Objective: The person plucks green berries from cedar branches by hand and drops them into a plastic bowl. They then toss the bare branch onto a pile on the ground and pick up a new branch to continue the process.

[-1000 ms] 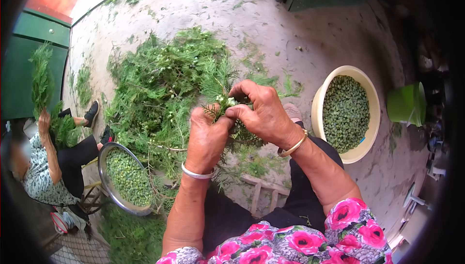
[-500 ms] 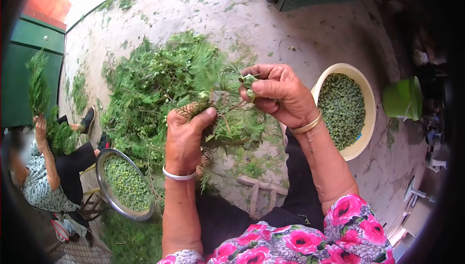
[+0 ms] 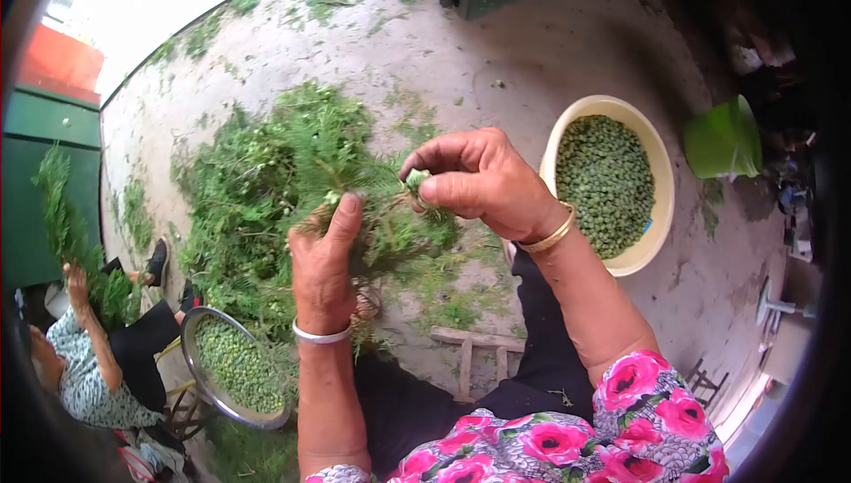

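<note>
My left hand (image 3: 321,275), with a silver bangle at its wrist, is closed around a leafy cypress sprig (image 3: 330,153) whose fronds stick up past the thumb. A pale green cone shows by the thumb tip. To its right, my right hand (image 3: 487,183) pinches green cypress cones (image 3: 417,181) between thumb and fingers; how many is partly hidden. The two hands are a little apart, over the near side of a heap of cut cypress branches (image 3: 239,195). Right of my right forearm stands a cream basin (image 3: 667,204) holding many green cones (image 3: 607,186).
A metal bowl (image 3: 191,352) of green cones sits at lower left, beside a seated person (image 3: 102,372) holding a branch (image 3: 60,208). A green bucket (image 3: 722,139) stands at right. A wooden frame (image 3: 465,350) lies between my knees. Green metal panels stand at left and top.
My right hand has shifted left and down a little, with the cones still pinched. My left hand has tilted and keeps the sprig. The whole view has shifted slightly.
</note>
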Available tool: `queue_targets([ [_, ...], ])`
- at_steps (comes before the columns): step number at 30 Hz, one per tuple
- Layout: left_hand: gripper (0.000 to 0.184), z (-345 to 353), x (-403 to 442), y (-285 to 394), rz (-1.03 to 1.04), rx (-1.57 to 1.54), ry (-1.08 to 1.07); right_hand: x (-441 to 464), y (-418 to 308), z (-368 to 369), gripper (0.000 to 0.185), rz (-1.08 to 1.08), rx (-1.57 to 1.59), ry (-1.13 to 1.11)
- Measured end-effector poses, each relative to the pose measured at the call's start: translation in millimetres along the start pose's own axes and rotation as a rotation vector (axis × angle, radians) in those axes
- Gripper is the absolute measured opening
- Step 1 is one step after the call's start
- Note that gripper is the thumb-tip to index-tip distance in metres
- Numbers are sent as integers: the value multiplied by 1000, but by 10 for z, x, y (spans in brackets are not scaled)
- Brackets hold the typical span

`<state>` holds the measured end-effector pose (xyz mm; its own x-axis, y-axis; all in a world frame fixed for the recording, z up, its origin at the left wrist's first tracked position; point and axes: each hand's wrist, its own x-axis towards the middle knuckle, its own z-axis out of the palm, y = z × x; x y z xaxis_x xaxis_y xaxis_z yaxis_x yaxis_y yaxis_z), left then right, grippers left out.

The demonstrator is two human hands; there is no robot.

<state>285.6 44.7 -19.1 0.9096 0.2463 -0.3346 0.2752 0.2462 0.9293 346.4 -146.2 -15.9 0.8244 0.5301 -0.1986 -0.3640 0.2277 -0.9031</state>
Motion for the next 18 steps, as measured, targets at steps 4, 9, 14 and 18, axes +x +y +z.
queue_targets([
  [4, 23, 104, -52, -26, -36, -98, 38, 2, 28, 15, 21, -11, -219, -15],
  [9, 13, 136, -18, -48, 10, 106, -62, -3, -7, -44, 21, 48, -551, -115],
  [14, 6, 182, -61, -117, 4, 183, -84, -9, 109, -67, 22, 48, -413, -129],
  [18, 6, 142, -44, -142, 74, 254, -57, -23, 104, -72, 23, 56, -259, -33],
])
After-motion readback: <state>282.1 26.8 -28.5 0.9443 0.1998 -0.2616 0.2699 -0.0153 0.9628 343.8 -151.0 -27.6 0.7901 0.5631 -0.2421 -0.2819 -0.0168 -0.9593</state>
